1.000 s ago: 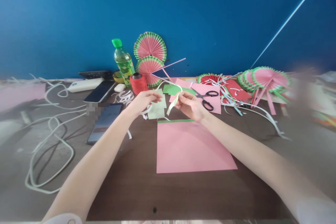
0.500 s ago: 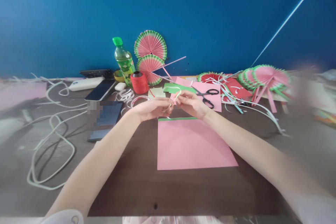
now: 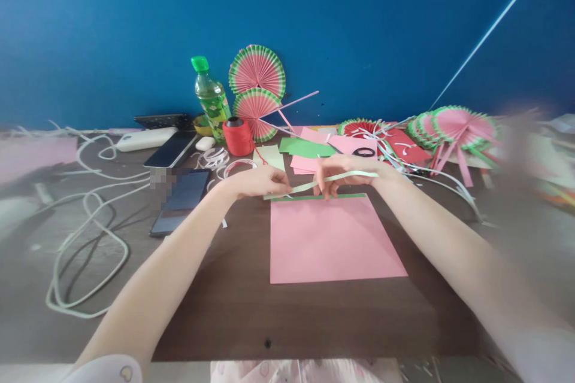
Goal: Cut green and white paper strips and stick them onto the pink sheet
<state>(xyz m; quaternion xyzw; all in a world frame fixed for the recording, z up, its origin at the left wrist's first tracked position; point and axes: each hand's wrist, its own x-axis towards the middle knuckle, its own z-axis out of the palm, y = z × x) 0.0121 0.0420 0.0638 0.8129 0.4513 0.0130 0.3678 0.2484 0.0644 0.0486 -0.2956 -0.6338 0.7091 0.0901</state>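
Pale strip (image 3: 303, 187) could twist askew.
The left hand (image 3: 264, 182) pinches it by the far edge of the pink sheet (image 3: 330, 240); the right hand (image 3: 344, 170) curls at it, grip unclear, so its wavy free end might swing.

Left sleeve (image 3: 105, 369): whitish and smooth, with a rounded hem, at the near edge of the table (image 3: 269, 317), toward its left end; it stops well short of the wrist
Heart marking (image 3: 126, 373): small, yellowish inside a darker outline, printed close to that hem
Right sleeve (image 3: 539, 350): pale, almost white, at the table's near right; its hem is too blurred to trace
Lap garment (image 3: 269, 373): pale pink cloth just below the table's near edge, scattered with rounded outlines in a deeper tone, too small to identify
Forearms (image 3: 171, 275): bare and slender, above the table
Left hand (image 3: 260, 181): bare
Right hand (image 3: 336, 166): bare
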